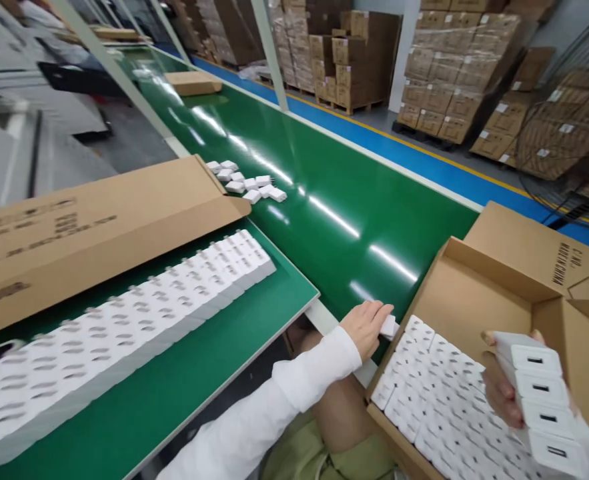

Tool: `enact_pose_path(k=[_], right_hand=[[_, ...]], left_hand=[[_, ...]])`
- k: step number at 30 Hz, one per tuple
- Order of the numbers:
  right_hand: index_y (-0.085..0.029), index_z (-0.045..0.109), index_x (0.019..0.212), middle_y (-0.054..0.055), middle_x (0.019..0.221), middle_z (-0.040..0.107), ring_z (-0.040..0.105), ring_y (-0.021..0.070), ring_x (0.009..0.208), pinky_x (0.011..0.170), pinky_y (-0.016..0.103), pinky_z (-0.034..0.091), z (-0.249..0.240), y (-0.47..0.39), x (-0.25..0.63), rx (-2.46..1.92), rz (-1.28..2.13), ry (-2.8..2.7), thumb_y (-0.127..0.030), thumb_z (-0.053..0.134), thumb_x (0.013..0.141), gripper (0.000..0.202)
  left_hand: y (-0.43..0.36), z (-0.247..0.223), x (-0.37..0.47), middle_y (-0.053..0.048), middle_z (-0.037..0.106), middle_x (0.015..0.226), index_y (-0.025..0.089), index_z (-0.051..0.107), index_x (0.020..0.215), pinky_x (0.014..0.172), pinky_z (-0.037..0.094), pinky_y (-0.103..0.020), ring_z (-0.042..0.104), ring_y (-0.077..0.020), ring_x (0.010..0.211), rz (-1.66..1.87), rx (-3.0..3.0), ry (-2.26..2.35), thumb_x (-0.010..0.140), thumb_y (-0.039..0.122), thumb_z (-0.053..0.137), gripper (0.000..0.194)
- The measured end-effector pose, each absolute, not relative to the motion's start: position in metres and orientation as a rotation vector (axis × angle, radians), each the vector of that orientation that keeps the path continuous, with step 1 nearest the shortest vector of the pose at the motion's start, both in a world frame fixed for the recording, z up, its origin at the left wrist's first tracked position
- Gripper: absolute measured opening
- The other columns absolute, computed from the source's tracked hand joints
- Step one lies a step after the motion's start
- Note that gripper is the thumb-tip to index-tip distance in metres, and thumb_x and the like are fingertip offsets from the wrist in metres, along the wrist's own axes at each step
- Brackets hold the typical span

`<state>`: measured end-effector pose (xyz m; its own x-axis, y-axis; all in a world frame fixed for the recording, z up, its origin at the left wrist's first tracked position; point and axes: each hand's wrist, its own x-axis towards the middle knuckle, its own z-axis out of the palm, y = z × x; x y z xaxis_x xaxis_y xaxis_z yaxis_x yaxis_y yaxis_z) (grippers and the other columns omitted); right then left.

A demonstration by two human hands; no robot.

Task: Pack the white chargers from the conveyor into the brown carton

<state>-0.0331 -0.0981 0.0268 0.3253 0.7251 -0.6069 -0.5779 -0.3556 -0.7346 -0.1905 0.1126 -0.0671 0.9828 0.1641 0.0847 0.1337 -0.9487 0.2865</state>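
Observation:
My right hand [500, 392] grips a row of several white USB chargers [539, 389], held side by side above the open cardboard box [494, 265] with their USB ports toward me. Below them, tight rows of white chargers [434, 380] fill the near part of that box. Just left of the box, at the belt's near edge, my left hand [367, 328] is closed around a white charger [389, 327], which shows past the fingertips. Its far fingers are partly hidden.
Long rows of white chargers with prongs up [164, 293] stand on the green side table [234, 347], beside a cardboard box flap [104, 220]. Loose chargers [250, 185] lie on the green conveyor belt [334, 173]. Stacked cartons [454, 73] and a fan [569, 127] are beyond.

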Motion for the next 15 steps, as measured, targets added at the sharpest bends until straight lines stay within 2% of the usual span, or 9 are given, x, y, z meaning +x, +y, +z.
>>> enact_pose_path(k=[1,3,7,9,11,15], right_hand=[[-0.029,0.032,0.081,-0.005,0.047,0.041,0.044,0.0148,0.032,0.033,0.027,0.029,0.026,-0.1,-0.036,-1.389,1.36,-0.178,-0.082,0.022,0.067,0.055],[-0.028,0.03,0.083,-0.007,0.048,0.043,0.046,0.0142,0.033,0.033,0.026,0.032,0.025,-0.099,-0.04,-1.381,1.381,-0.229,-0.083,0.025,0.065,0.059],[-0.026,0.031,0.083,-0.007,0.049,0.049,0.05,0.014,0.035,0.033,0.023,0.035,0.022,-0.095,-0.044,-1.207,1.459,-0.235,-0.079,0.032,0.068,0.056],[-0.026,0.032,0.083,-0.007,0.05,0.052,0.053,0.0145,0.036,0.033,0.022,0.037,0.017,-0.095,-0.046,-1.11,1.483,-0.229,-0.076,0.032,0.071,0.052],[-0.026,0.034,0.082,-0.006,0.049,0.055,0.054,0.0153,0.035,0.031,0.021,0.037,0.011,-0.094,-0.048,-0.994,1.482,-0.213,-0.075,0.03,0.074,0.05],[-0.025,0.035,0.081,-0.005,0.046,0.054,0.051,0.0149,0.03,0.026,0.019,0.033,0.002,-0.092,-0.053,-0.868,1.484,-0.152,-0.075,0.028,0.072,0.051]], left_hand=[[0.109,-0.065,-0.182,-0.011,0.049,0.114,0.013,0.038,0.12,0.085,0.044,-0.037,0.047,-0.0228,0.103,0.056,2.855,0.161,0.065,0.007,0.047,0.056],[0.103,-0.062,-0.165,-0.011,0.052,0.11,0.013,0.045,0.114,0.087,0.043,-0.037,0.048,-0.0229,0.102,-0.15,2.885,0.084,0.069,0.007,0.048,0.046],[0.104,-0.054,-0.139,-0.01,0.059,0.094,0.014,0.056,0.094,0.076,0.048,-0.037,0.056,-0.0229,0.092,-0.34,2.89,0.107,0.077,0.009,0.047,0.02],[0.11,-0.044,-0.138,-0.011,0.061,0.092,0.013,0.058,0.089,0.072,0.049,-0.038,0.057,-0.0242,0.09,-0.383,2.891,0.17,0.08,0.009,0.043,0.017],[0.114,-0.027,-0.146,-0.011,0.061,0.098,0.014,0.056,0.094,0.078,0.048,-0.039,0.056,-0.0235,0.096,-0.3,2.873,0.241,0.081,0.008,0.041,0.021],[0.099,0.013,-0.169,-0.007,0.057,0.113,0.017,0.048,0.106,0.096,0.039,-0.031,0.044,-0.017,0.117,0.346,2.411,0.202,0.082,0.018,0.047,0.024]])
